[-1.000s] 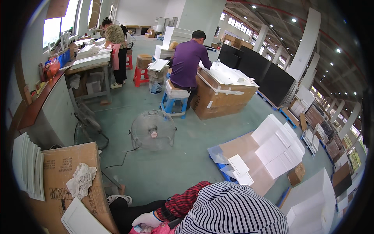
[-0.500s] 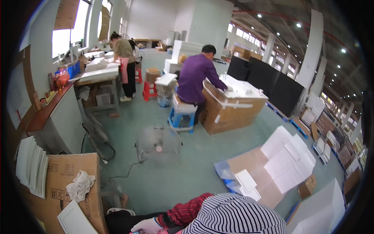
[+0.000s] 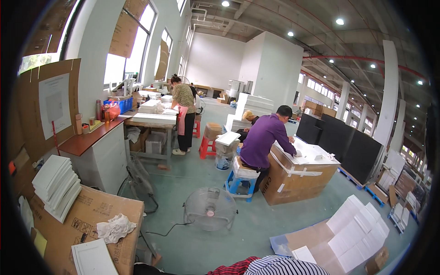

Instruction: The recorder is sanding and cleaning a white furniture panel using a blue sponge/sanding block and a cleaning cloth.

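Neither of the wearer's hands shows, so I cannot tell whether their fingers are apart, together or clamped on something, nor which hand is nearer to anything. At the lower edge there is only a red checked sleeve [image 3: 233, 267] and striped cloth [image 3: 284, 266]; whose they are is unclear.

The nearest loose piece is 1 white panel [image 3: 94, 259], flat on a cardboard box [image 3: 129, 208] at the lower left, so on the wearer's left side and left of the sleeve. Its long axis runs away from the wearer, leaning a little left toward the far end, and the lower edge crops its near end. A crumpled white cloth [image 3: 116, 228] sits by its far right corner, touching or just beside; I cannot tell which. A leaning stack of white panels [image 3: 57, 188] stands farther back on the box's left. Nothing lies on the visible face of the single panel. Beyond the box, a floor fan [image 3: 210, 209] stands well apart, with a co-worker in purple [image 3: 266, 142] seated behind it
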Demonstrator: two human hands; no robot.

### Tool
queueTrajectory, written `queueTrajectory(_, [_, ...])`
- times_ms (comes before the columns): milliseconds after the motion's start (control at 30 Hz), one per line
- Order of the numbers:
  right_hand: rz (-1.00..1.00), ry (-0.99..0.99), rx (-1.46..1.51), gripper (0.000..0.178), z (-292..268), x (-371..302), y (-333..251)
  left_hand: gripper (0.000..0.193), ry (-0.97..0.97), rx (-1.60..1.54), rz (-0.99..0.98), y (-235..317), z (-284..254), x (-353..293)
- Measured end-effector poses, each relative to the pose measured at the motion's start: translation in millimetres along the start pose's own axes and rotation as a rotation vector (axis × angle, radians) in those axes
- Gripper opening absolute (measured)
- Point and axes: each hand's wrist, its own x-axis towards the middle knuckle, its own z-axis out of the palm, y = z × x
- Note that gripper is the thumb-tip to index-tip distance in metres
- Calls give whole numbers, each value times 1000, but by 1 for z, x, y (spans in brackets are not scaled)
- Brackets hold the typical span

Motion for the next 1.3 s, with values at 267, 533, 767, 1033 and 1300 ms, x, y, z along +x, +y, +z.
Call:
queueTrajectory(267, [19, -4, -26, 41, 7, 4, 2, 60, -47, 15, 32, -6, 3, 2])
queueTrajectory(533, [66, -52, 74, 39, 5, 11, 1, 53, -56, 58, 175, -7, -5, 4])
queueTrajectory(767, [68, -10, 68, 40, 1, 10, -3, 46, -27, -65, 174, -15, -29, -8])
queueTrajectory(1033, [133, -40, 212, 41, -1, 10, -12, 43, 177, 1579, 696, -48, -70, -6])
queueTrajectory(1300, [80, -63, 159, 45, -24, 14, -7, 42, 134, 1354, 459, -65, 15, 10])
